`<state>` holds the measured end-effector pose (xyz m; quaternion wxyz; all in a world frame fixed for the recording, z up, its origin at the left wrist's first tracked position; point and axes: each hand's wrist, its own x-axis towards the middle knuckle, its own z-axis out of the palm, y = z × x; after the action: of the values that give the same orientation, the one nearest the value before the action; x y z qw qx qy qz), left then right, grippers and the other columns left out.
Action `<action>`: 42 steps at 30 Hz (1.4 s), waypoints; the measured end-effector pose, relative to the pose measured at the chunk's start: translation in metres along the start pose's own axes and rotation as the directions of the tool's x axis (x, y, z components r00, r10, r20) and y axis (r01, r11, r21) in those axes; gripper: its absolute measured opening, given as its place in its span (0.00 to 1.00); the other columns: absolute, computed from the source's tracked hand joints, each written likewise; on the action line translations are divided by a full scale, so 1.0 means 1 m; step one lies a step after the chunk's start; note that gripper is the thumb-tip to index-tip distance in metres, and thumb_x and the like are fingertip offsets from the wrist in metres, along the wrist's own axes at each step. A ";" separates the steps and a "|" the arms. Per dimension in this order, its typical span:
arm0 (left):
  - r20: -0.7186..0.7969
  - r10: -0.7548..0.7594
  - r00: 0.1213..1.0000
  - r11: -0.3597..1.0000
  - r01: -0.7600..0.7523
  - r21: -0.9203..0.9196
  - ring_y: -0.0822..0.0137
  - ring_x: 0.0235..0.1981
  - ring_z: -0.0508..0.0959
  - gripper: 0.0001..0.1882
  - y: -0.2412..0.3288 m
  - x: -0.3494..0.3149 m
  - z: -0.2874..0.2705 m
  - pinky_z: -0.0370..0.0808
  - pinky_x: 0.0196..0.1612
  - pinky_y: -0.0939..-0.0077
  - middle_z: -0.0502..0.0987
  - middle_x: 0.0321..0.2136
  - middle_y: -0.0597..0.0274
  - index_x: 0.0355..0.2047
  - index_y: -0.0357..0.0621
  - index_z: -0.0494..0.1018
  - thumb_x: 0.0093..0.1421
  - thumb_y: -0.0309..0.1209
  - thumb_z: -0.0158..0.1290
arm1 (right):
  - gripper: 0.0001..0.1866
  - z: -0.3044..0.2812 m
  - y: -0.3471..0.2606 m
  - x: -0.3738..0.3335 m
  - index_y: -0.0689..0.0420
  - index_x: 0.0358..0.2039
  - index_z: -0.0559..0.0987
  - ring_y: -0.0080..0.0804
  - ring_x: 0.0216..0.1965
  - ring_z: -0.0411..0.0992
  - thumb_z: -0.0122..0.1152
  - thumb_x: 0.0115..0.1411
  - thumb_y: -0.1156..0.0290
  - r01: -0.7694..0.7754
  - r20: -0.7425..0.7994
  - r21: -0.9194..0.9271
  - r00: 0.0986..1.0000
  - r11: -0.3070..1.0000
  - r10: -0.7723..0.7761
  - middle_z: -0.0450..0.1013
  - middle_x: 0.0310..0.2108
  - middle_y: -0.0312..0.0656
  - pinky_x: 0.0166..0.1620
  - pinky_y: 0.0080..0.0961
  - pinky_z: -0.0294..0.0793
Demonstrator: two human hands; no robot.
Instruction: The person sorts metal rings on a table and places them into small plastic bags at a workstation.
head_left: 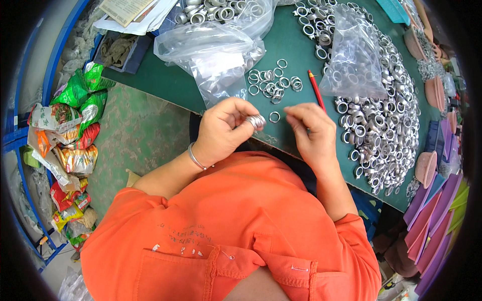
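Note:
My left hand [228, 123] is closed around a short stack of thin silver metal rings [256, 121], pinched between thumb and fingers at the table's near edge. To its right, my right hand [314, 129] hovers with fingers loosely bent, thumb and forefinger slightly apart; no object shows between them. A single loose ring [274, 117] lies on the green table [201, 95] between the two hands. Just beyond it is a small scattered group of similar rings [273, 83]. A red pen [317, 90] lies right of that group, close to my right hand.
A large heap of silver ring-shaped metal parts [381, 135] spreads over the table's right side, with a clear plastic bag [354, 60] on it. Another clear bag [211, 45] lies at the back left. Pink baskets [426, 168] stand beyond the right edge; colourful packages [75, 125] sit on the left.

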<state>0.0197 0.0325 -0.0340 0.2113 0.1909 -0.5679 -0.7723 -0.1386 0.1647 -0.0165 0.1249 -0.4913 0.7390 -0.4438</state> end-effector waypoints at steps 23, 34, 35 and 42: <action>0.157 0.098 0.983 0.970 -0.129 0.205 0.70 0.38 0.78 0.09 0.002 -0.003 0.005 0.77 0.40 0.80 0.75 0.38 0.56 0.38 0.32 0.74 0.56 0.12 0.53 | 0.05 0.009 0.005 -0.009 0.67 0.33 0.79 0.26 0.30 0.77 0.63 0.55 0.84 -0.459 0.324 0.800 0.873 0.387 0.365 0.78 0.31 0.47 0.34 0.20 0.78; 0.114 0.177 0.978 0.930 -0.204 0.305 0.70 0.36 0.78 0.08 -0.005 0.000 0.001 0.77 0.38 0.80 0.76 0.37 0.55 0.37 0.31 0.74 0.56 0.12 0.54 | 0.03 -0.032 0.014 -0.002 0.65 0.31 0.78 0.21 0.26 0.74 0.62 0.55 0.84 -0.346 -0.014 0.585 0.900 0.733 0.436 0.78 0.28 0.40 0.31 0.17 0.74; 0.110 0.211 0.971 0.906 -0.237 0.350 0.70 0.36 0.78 0.08 -0.005 0.001 0.000 0.77 0.38 0.80 0.76 0.37 0.55 0.36 0.31 0.74 0.56 0.12 0.54 | 0.02 -0.040 0.016 -0.003 0.64 0.30 0.78 0.19 0.26 0.73 0.62 0.55 0.84 -0.331 -0.096 0.462 0.904 0.823 0.417 0.78 0.28 0.39 0.30 0.17 0.74; 0.116 0.417 0.901 0.707 -0.402 0.581 0.66 0.31 0.78 0.09 -0.015 0.007 -0.003 0.75 0.33 0.78 0.78 0.32 0.55 0.34 0.35 0.76 0.51 0.15 0.58 | 0.04 -0.041 0.017 -0.010 0.60 0.26 0.80 0.43 0.33 0.73 0.64 0.48 0.80 -0.089 0.033 -0.327 0.994 0.941 0.105 0.74 0.28 0.44 0.37 0.35 0.73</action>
<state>0.0135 0.0299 -0.0495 0.3138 0.1256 -0.8052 -0.4872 -0.1698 0.1972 -0.0090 0.0824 -0.4791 0.8218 -0.2971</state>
